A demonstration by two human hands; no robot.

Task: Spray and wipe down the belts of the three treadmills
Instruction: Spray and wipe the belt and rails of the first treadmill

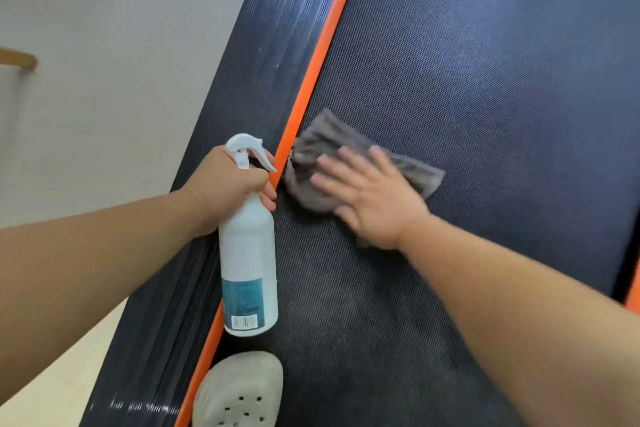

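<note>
A dark textured treadmill belt [467, 80] runs diagonally across the view, edged on its left by an orange strip [322, 55]. My right hand [370, 194] lies flat with spread fingers on a grey cloth [325, 146], pressing it to the belt beside the orange strip. My left hand [225, 184] grips the neck of a white spray bottle [247, 253] with a teal label, held upright just left of the cloth, above the strip.
A ribbed dark side rail [270, 45] lies left of the orange strip, with pale floor [104, 80] beyond it. A grey perforated clog [239, 388] stands on the belt at the bottom. A second orange strip [633, 291] shows at the right edge.
</note>
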